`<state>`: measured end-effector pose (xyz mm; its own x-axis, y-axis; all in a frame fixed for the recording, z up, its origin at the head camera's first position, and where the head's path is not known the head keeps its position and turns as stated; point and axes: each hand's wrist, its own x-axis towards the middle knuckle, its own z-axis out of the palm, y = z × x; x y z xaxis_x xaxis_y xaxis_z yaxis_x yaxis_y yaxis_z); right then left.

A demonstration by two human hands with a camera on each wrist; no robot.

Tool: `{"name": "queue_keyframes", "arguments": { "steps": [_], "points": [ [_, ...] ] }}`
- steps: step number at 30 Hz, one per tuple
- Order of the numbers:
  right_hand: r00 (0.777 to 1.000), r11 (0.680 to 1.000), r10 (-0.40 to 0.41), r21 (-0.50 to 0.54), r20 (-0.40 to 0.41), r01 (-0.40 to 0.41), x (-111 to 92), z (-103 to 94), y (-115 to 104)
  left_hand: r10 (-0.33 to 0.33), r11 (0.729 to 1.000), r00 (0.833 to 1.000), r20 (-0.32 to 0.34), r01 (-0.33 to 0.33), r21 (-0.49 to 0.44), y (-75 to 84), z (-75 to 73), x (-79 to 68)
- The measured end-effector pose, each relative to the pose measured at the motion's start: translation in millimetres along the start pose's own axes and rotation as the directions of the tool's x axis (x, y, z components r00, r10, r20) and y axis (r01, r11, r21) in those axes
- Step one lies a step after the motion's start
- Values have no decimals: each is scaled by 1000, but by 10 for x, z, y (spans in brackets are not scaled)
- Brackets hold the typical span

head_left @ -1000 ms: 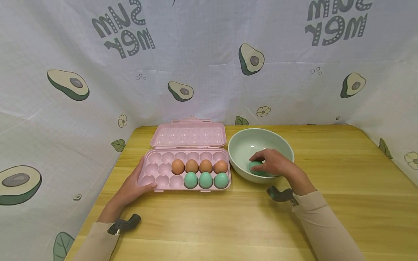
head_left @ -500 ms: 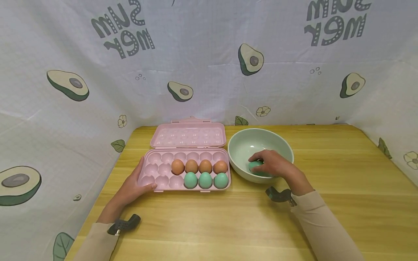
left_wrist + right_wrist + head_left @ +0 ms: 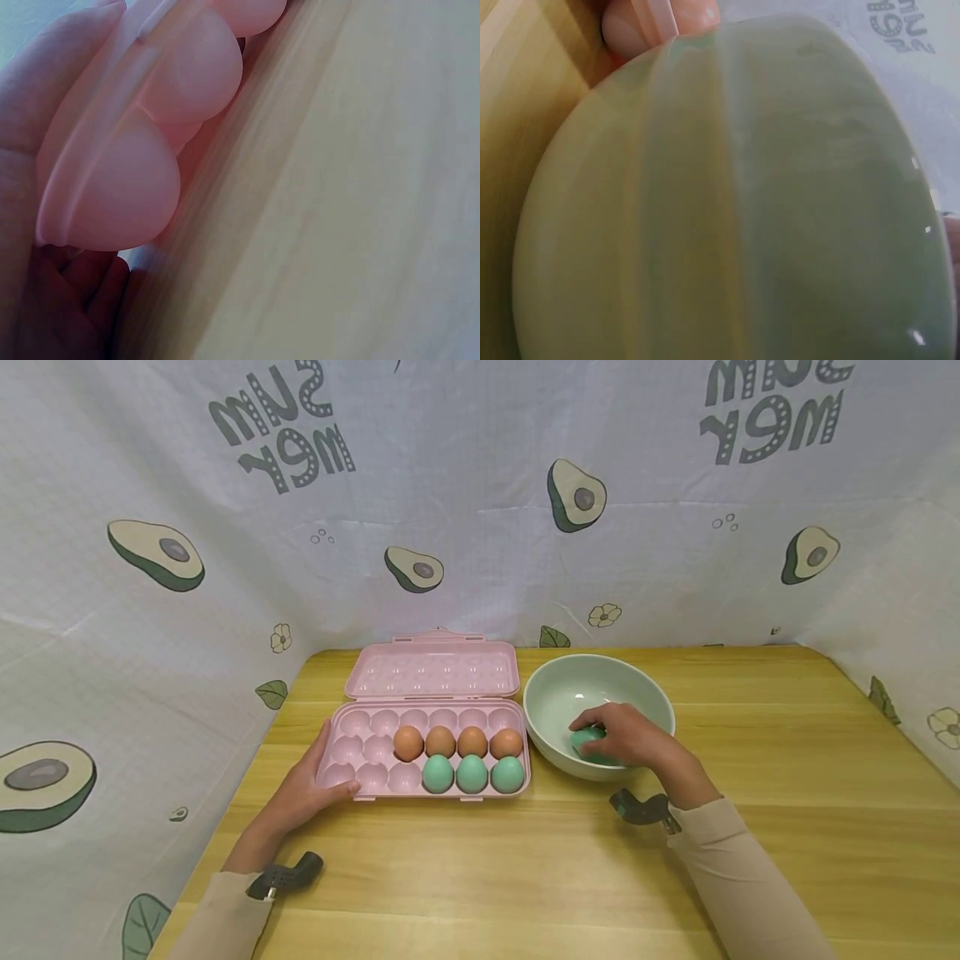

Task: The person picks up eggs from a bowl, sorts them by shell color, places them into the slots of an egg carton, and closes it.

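A pink egg carton (image 3: 390, 775) lies with its lid folded back in the head view. Several brown eggs (image 3: 441, 742) sit in its middle row, and three green eggs (image 3: 472, 774) fill cups at the right of the front row. My left hand (image 3: 303, 789) grips the carton's left end, thumb along the front rim; the left wrist view shows fingers (image 3: 94, 289) curled by the carton's rounded underside. Inside the pale green bowl (image 3: 551, 727), my right hand (image 3: 630, 733) holds another green egg (image 3: 587, 742), partly covered by its fingers. The bowl's wall mostly blocks that hand in the right wrist view.
The bowl stands against the carton's right side on a wooden table (image 3: 480, 877). A white cloth (image 3: 480, 460) printed with avocados hangs behind the table and along its sides. The carton's lid (image 3: 433, 670) lies towards the cloth.
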<state>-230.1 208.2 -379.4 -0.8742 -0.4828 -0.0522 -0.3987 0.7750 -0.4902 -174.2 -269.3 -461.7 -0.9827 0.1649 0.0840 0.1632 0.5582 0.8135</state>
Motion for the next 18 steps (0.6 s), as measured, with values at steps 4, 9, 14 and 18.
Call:
{"name": "queue_keyframes", "arguments": {
  "steps": [4, 9, 14, 18],
  "points": [
    [1000, 1000, -3, -3, -20, 3, -2, -12, -13, 0, 1000, 1000, -1, 0, -4, 2, -5, 0],
    [999, 1000, -10, 3, -44, 10, -2, -23, -28, -1, 1000, 1000, 1, 1, -8, 4, -5, -5],
    [997, 1000, -18, 7, -71, 19, -7, -23, -35, 9, 999, 1000, -1, -9, -32, -8, -4, 1],
    [994, 999, -44, 5, -99, 45, -9, -19, -30, 15, 999, 1000, -1, -15, -39, -16, -3, 11]
  ]
}}
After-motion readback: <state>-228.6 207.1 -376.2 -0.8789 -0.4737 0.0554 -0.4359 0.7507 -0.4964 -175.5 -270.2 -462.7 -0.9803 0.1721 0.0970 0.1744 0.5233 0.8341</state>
